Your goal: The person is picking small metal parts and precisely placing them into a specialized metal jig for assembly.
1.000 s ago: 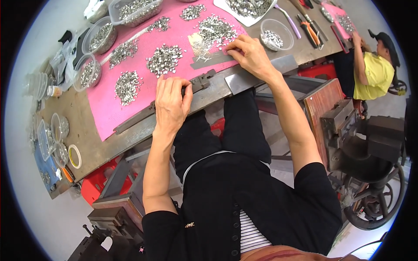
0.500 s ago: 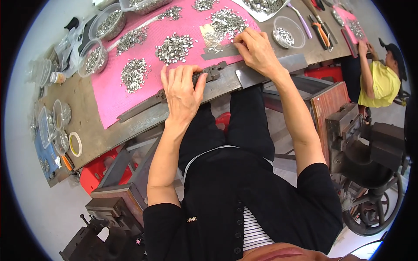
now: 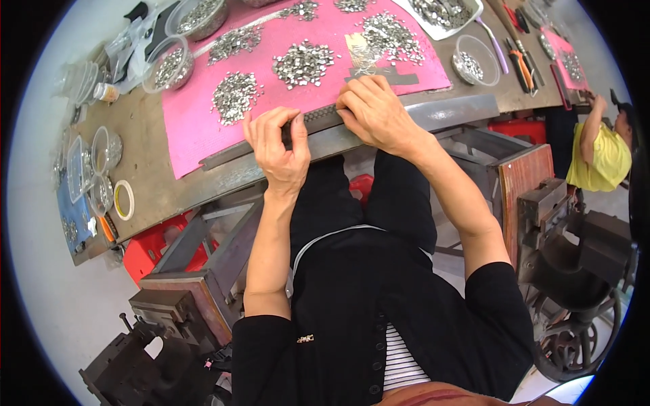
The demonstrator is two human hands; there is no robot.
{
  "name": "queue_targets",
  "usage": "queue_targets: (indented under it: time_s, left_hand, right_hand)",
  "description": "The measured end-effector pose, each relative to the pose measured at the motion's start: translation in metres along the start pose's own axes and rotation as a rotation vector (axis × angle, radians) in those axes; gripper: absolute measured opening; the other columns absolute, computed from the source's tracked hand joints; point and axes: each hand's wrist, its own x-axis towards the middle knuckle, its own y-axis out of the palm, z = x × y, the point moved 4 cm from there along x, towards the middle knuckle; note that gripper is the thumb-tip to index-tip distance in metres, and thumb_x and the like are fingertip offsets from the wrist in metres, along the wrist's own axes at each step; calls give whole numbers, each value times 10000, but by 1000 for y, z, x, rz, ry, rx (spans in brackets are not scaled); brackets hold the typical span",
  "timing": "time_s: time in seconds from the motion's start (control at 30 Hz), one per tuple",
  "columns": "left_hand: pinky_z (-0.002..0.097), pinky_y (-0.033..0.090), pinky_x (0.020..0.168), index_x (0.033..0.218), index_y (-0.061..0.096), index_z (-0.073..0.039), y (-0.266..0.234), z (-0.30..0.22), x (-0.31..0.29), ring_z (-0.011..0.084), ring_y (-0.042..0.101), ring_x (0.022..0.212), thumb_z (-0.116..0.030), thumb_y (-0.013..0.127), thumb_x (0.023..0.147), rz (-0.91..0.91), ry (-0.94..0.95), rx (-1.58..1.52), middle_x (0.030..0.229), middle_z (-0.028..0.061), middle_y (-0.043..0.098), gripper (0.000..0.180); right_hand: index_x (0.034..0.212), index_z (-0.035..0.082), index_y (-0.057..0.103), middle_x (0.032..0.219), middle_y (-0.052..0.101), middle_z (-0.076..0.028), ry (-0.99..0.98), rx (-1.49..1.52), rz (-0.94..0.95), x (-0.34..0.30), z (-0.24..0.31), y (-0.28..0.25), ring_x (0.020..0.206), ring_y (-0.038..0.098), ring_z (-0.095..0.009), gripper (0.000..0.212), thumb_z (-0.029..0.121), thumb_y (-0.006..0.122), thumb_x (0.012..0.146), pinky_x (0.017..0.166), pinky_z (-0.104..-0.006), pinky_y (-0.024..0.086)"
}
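The left hand (image 3: pixel 283 145) is clamped on a long, dark metal bar (image 3: pixel 322 118), and the right hand (image 3: pixel 380 116) bends against it, grip hidden.

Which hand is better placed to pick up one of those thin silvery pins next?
Probably the right hand: it is close beside the thin silvery pins. The left hand is farther away, at the dark metal bar.

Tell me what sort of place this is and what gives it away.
Most likely a small metalworking shop: heaps of small metal pieces lie on a pink mat, orange-handled pliers rest on the workbench, and a dark handwheel machine stands at the right.
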Motion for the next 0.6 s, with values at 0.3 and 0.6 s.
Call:
queue_targets:
  time_s: [0.3, 0.6]
  left_hand:
    - [520, 348, 1098, 989, 650, -78, 4, 3, 2, 261, 623, 942, -64, 715, 857, -8, 17, 39, 953, 60, 665, 147]
    - [514, 373, 1079, 980, 641, -76, 6, 1, 1, 264, 614, 914, -63, 701, 860, -18, 31, 75, 927, 59, 654, 135]
  right_hand:
    - [966, 58, 682, 947, 664, -59, 199, 183, -224, -16, -18, -15, 910, 634, -243, 132, 26, 691, 839, 820, -367, 447]
    - [934, 45, 684, 892, 655, -73, 407, 262, -277, -31, -29, -13, 830, 620, -248, 72, 68, 704, 868, 769, -355, 457]
